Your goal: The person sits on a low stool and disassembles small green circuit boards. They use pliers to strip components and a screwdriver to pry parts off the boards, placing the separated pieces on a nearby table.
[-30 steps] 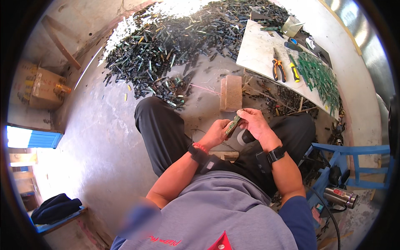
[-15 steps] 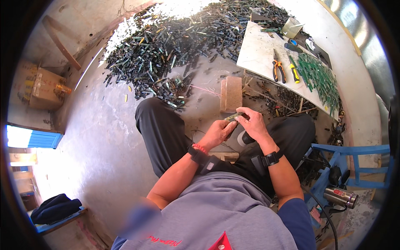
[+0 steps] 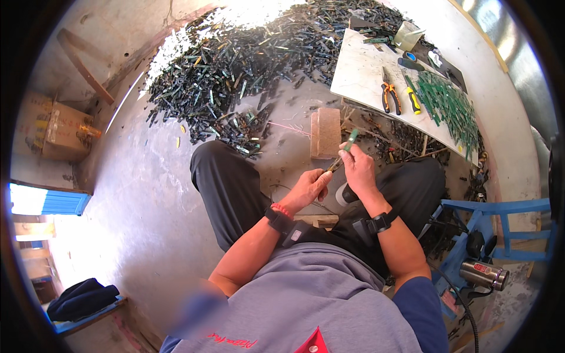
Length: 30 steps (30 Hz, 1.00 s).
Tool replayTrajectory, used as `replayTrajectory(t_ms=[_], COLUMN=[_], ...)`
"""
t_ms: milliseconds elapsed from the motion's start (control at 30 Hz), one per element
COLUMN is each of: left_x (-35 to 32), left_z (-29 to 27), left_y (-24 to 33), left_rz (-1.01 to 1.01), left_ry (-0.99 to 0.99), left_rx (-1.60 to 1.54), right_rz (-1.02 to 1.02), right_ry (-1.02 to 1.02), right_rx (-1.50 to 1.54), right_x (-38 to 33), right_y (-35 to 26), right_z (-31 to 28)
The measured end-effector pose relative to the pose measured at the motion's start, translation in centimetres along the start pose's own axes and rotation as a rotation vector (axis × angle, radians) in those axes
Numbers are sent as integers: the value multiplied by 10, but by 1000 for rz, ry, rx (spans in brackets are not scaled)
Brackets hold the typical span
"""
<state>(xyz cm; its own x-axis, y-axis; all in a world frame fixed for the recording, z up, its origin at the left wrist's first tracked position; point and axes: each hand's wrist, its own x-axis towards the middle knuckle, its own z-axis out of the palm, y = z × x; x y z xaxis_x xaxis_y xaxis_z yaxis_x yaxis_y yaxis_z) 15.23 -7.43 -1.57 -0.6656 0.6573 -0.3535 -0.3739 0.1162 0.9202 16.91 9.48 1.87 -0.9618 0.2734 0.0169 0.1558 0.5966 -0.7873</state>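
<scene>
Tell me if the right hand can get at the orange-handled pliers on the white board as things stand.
Probably not right away: the right hand is pinching a green strip. The pliers lie uncovered on the board, with nothing between.

Strong daylight is thrown in from beyond the hands — the far scrap pile [image 3: 253, 53] is washed out by glare. The concrete floor [image 3: 147, 194] left of the hands is softly lit. Straight edges are bent near the rim — a black ring is left outside. A blurred patch is seen below the left hand [image 3: 306, 189].
</scene>
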Motion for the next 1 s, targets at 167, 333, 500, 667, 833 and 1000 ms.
replayTrajectory(t_ms=[167,333,500,667,833,1000], left_x=[0,-1,-1,-1,-1,-2], left_z=[1,-1,-1,0,-1,0], left_y=[2,-4,1,0,-4,0], left_rz=[6,-5,-31,-15,-30,-48], left_ry=[-34,-15,26,-11,18,22], left_rx=[-3,-21,13,57,67,63], right_rz=[415,477,486,582,526,459], right_ry=[-131,-285,-337,-370,-440,-433], right_rx=[799,1004,1106,1086,1111,1149], right_x=[11,11,14,20,18,15], right_y=[28,13,25,39,19,23], right_z=[-4,-20,-18,-16,-22,-16])
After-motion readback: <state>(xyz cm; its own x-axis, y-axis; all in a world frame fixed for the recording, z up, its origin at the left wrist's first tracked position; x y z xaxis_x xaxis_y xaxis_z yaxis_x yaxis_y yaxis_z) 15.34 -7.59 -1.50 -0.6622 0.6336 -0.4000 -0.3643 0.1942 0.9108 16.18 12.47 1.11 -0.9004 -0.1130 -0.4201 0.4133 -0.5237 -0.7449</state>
